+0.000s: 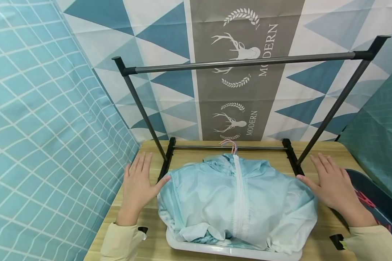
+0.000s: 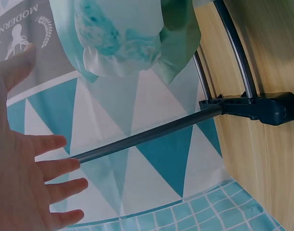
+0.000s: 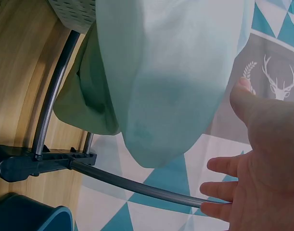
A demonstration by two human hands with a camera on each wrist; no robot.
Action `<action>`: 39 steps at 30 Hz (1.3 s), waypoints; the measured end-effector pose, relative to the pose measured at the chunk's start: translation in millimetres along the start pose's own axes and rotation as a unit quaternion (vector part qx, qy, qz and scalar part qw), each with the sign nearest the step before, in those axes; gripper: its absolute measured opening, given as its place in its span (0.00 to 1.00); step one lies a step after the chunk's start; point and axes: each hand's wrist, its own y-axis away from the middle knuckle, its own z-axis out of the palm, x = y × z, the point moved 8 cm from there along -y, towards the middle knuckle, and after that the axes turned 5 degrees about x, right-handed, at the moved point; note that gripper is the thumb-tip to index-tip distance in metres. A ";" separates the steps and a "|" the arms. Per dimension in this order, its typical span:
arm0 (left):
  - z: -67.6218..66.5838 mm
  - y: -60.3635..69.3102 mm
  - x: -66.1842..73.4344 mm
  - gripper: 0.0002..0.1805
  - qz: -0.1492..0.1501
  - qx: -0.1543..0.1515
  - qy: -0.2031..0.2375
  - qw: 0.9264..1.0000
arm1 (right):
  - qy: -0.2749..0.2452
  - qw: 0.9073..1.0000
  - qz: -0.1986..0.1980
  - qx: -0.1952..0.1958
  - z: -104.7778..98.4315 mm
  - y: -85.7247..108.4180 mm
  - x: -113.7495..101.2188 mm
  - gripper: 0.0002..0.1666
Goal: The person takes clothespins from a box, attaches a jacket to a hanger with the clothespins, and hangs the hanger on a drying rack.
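The pale blue cloth jacket (image 1: pixel 227 203) lies on a white plastic basket (image 1: pixel 189 246), at six o'clock. It looks zipped up, with a thin curved pink hook (image 1: pixel 234 148) at its twelve, but isn't up on the long black metal bar (image 1: pixel 196 66) yet. The person's bare left hand (image 1: pixel 139 189) (nine o'clock) and bare right hand (image 1: pixel 335 188) (three) spread wide, holding nothing
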 end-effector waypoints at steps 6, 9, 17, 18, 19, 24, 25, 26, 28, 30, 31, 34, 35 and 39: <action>-1.1 -0.2 0.7 0.53 -0.001 0.002 -0.009 1.000 | -0.001 1.000 -0.005 -0.004 3.1 -0.4 -0.5 0.54; -1.2 0.0 1.9 0.53 0.006 0.006 -0.014 1.000 | -0.003 1.000 -0.010 -0.003 5.0 0.0 -1.4 0.53; 4.2 -0.2 4.4 0.51 0.001 -0.016 -0.010 1.000 | -0.006 1.000 -0.013 -0.013 7.9 0.0 -5.6 0.53; 5.3 0.1 4.3 0.50 -0.001 -0.020 -0.007 1.000 | -0.005 1.000 -0.013 -0.013 7.7 -0.1 -6.5 0.52; 6.2 0.4 4.6 0.50 -0.003 -0.022 -0.003 1.000 | -0.004 1.000 -0.012 -0.016 7.8 -0.2 -7.4 0.52; 10.6 1.5 5.7 0.48 -0.005 -0.026 0.010 1.000 | -0.002 1.000 -0.006 -0.028 9.2 -0.1 -11.5 0.52; 11.6 1.9 5.9 0.48 -0.004 -0.026 0.011 1.000 | -0.004 0.999 -0.004 -0.033 10.5 -0.1 -12.0 0.51; 12.8 2.5 5.9 0.48 -0.003 -0.026 0.011 1.000 | -0.007 0.999 -0.003 -0.038 11.6 -0.2 -12.6 0.51; 15.4 3.7 5.7 0.46 -0.002 -0.025 0.015 1.000 | -0.014 0.998 0.004 -0.056 15.1 -0.1 -12.3 0.52; 17.6 4.8 5.8 0.45 0.000 -0.023 0.022 0.999 | -0.025 0.997 0.011 -0.074 18.7 0.3 -12.5 0.51; 18.5 5.3 5.8 0.45 -0.001 -0.022 0.026 0.999 | -0.029 0.996 0.014 -0.082 19.9 0.3 -12.6 0.51; 20.4 5.9 5.8 0.43 -0.001 -0.018 0.033 0.999 | -0.037 0.994 0.023 -0.102 24.2 1.1 -13.1 0.50; 20.7 5.9 6.0 0.43 -0.001 -0.017 0.034 0.999 | -0.040 0.993 0.024 -0.106 25.2 1.3 -14.0 0.49; 22.2 5.4 7.0 0.41 0.005 -0.009 0.035 0.999 | -0.050 0.992 0.022 -0.118 29.4 2.1 -16.1 0.46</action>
